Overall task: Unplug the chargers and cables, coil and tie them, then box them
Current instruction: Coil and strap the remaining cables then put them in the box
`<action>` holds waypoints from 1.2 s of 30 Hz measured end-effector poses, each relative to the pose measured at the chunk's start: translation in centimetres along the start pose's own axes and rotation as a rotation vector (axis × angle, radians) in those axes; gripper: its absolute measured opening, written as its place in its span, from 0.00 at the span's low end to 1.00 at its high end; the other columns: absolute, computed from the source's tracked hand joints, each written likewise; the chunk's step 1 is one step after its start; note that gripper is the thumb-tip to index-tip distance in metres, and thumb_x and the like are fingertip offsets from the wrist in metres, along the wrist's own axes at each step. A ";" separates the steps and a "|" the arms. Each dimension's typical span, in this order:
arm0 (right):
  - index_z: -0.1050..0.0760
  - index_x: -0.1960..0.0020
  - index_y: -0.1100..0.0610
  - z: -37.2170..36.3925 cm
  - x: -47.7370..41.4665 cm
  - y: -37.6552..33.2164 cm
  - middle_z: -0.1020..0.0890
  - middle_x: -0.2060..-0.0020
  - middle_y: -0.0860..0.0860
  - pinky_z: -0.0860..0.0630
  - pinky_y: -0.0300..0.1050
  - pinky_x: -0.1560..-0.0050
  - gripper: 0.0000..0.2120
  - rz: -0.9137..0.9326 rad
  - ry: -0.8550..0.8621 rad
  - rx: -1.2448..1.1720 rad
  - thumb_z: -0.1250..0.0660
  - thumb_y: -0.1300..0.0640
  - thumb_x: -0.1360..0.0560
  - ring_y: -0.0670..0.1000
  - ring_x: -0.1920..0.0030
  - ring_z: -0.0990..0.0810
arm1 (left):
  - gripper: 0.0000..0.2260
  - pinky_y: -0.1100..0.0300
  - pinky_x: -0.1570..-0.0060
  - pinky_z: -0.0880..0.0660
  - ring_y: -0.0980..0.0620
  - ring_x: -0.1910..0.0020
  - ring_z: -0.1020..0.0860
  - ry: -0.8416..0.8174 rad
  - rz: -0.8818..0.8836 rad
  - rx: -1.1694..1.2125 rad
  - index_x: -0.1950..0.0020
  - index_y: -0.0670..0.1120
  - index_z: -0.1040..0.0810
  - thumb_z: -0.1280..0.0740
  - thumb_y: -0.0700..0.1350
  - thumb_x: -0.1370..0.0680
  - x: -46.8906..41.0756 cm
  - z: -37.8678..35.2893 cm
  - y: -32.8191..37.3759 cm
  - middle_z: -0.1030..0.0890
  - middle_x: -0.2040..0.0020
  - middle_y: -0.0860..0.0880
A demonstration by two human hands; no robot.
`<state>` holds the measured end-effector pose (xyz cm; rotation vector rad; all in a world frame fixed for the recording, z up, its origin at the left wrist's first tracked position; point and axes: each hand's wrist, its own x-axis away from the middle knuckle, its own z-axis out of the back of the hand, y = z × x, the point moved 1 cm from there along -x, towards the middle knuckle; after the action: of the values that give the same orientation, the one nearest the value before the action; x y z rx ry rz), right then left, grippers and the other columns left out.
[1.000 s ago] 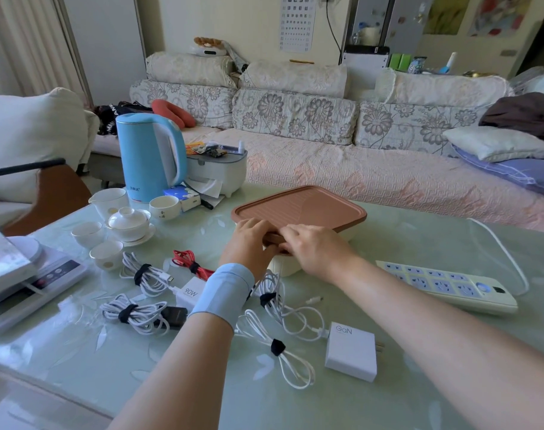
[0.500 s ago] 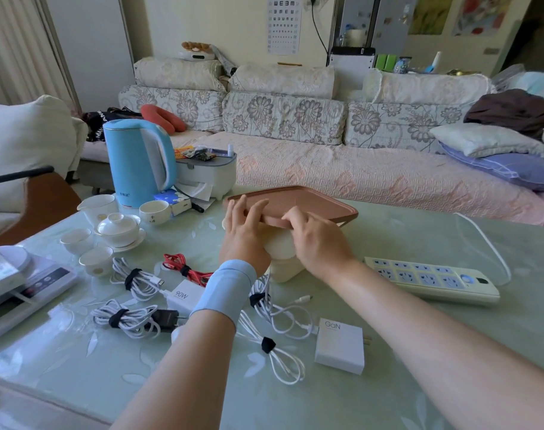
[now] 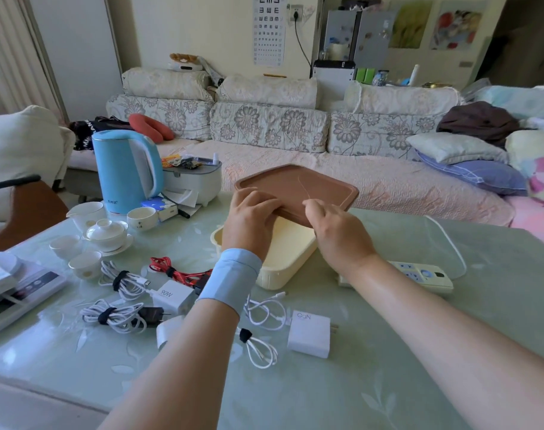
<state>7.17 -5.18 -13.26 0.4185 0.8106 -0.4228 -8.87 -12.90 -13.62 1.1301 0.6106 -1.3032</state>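
White tied cable coils [image 3: 121,279] lie on worktop [image 3: 311,398] left; red cable [image 3: 177,271] and 90W charger [image 3: 171,294] just beside.
Left hand [image 3: 252,218] grips near edge of brown lid [image 3: 298,187]. Lid tilted, clear of cream box [image 3: 283,262] below.
Right hand [image 3: 332,228] pinches same edge.
Best: keep lid level, set it aside away from coils, leave box mouth free.
GaN charger [image 3: 309,333] near; power strip [image 3: 425,274] right.
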 end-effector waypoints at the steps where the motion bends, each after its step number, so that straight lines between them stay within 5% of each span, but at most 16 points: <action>1: 0.25 0.49 0.65 0.7 0.5 0.1 0.19 0.59 0.58 0.20 0.52 0.65 0.14 0.020 0.007 0.035 0.37 0.75 0.32 0.61 0.63 0.19 | 0.07 0.62 0.46 0.31 0.43 0.48 0.23 0.004 0.021 0.033 0.54 0.46 0.14 0.29 0.39 0.29 -0.1 -0.2 1.0 0.16 0.55 0.50; 3: 0.25 0.42 0.64 2.0 2.3 0.7 0.17 0.54 0.58 0.18 0.55 0.62 0.23 0.001 -0.038 0.072 0.30 0.76 0.36 0.61 0.58 0.16 | 0.07 0.62 0.45 0.30 0.44 0.48 0.23 -0.037 0.018 0.083 0.54 0.46 0.14 0.27 0.38 0.30 0.0 -0.7 2.9 0.17 0.54 0.49; 6: 0.23 0.37 0.63 3.0 5.2 2.6 0.16 0.44 0.60 0.19 0.64 0.54 0.37 -0.095 -0.171 0.090 0.29 0.81 0.44 0.64 0.48 0.16 | 0.17 0.56 0.38 0.31 0.45 0.41 0.28 -0.327 0.013 0.099 0.42 0.49 0.17 0.25 0.39 0.31 1.2 -1.5 5.3 0.21 0.43 0.47; 9: 0.20 0.42 0.62 4.1 7.2 4.8 0.16 0.44 0.59 0.22 0.68 0.48 0.30 -0.169 -0.207 0.084 0.35 0.81 0.41 0.64 0.46 0.17 | 0.30 0.56 0.30 0.40 0.46 0.30 0.39 -0.570 0.056 -0.022 0.27 0.49 0.34 0.29 0.43 0.28 2.8 -2.5 6.8 0.35 0.28 0.48; 11: 0.20 0.48 0.62 4.6 8.5 5.5 0.15 0.52 0.60 0.20 0.61 0.54 0.24 -0.218 -0.251 0.131 0.36 0.79 0.40 0.62 0.52 0.15 | 0.31 0.55 0.30 0.39 0.46 0.30 0.40 -0.600 0.099 -0.083 0.26 0.48 0.39 0.33 0.39 0.27 3.6 -3.1 7.1 0.39 0.27 0.48; 14: 0.26 0.55 0.59 5.8 9.9 6.7 0.20 0.66 0.54 0.31 0.42 0.69 0.19 -0.350 -0.365 0.205 0.31 0.77 0.40 0.59 0.67 0.20 | 0.24 0.55 0.41 0.29 0.46 0.36 0.31 -0.748 0.176 -0.195 0.31 0.50 0.34 0.39 0.34 0.25 4.4 -3.5 6.5 0.34 0.33 0.48; 17: 0.31 0.48 0.56 6.2 11.1 8.2 0.19 0.55 0.55 0.33 0.45 0.56 0.18 -0.460 -0.560 0.184 0.41 0.75 0.32 0.60 0.55 0.21 | 0.17 0.56 0.44 0.27 0.44 0.40 0.25 -0.933 0.245 -0.270 0.37 0.47 0.23 0.39 0.35 0.23 4.3 -3.7 5.1 0.29 0.35 0.47; 20: 0.33 0.44 0.54 6.2 12.3 8.8 0.21 0.49 0.52 0.33 0.51 0.35 0.22 -0.411 -0.723 0.124 0.43 0.74 0.33 0.58 0.51 0.23 | 0.19 0.55 0.40 0.27 0.45 0.39 0.24 -0.898 0.369 -0.383 0.36 0.44 0.22 0.40 0.31 0.23 4.0 -4.0 3.0 0.24 0.37 0.45; 25: 0.39 0.28 0.47 5.3 12.6 8.7 0.32 0.30 0.49 0.48 0.63 0.26 0.33 -0.356 -1.034 0.052 0.37 0.67 0.30 0.53 0.26 0.36 | 0.20 0.54 0.32 0.37 0.46 0.31 0.34 -0.881 0.283 -0.567 0.32 0.50 0.27 0.39 0.40 0.24 4.3 -4.4 1.6 0.30 0.31 0.48; 29: 0.44 0.23 0.49 4.9 10.5 6.2 0.41 0.24 0.53 0.58 0.66 0.24 0.36 -0.344 -1.065 0.012 0.36 0.59 0.29 0.55 0.21 0.49 | 0.21 0.53 0.29 0.42 0.47 0.26 0.42 -0.859 0.223 -0.428 0.31 0.57 0.29 0.38 0.43 0.23 3.5 -4.1 2.2 0.35 0.26 0.51; 33: 0.39 0.24 0.49 4.3 8.0 1.0 0.35 0.26 0.52 0.41 0.55 0.27 0.31 -0.322 -0.969 -0.227 0.37 0.51 0.26 0.54 0.26 0.37 | 0.21 0.55 0.37 0.34 0.49 0.34 0.33 -0.850 0.173 -0.339 0.38 0.56 0.24 0.40 0.36 0.25 2.9 -2.5 2.5 0.28 0.35 0.53; 36: 0.40 0.24 0.47 3.3 7.5 -3.3 0.33 0.27 0.53 0.34 0.52 0.30 0.36 -0.316 -1.097 -0.359 0.32 0.41 0.28 0.56 0.28 0.34 | 0.17 0.56 0.44 0.28 0.48 0.43 0.26 -0.900 0.287 -0.225 0.47 0.53 0.26 0.42 0.34 0.28 3.3 -0.2 1.6 0.23 0.43 0.52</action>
<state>12.12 -11.08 -17.54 -0.2963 -0.1387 -0.6878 -6.57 -14.31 -16.14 0.3433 -0.0786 -1.2900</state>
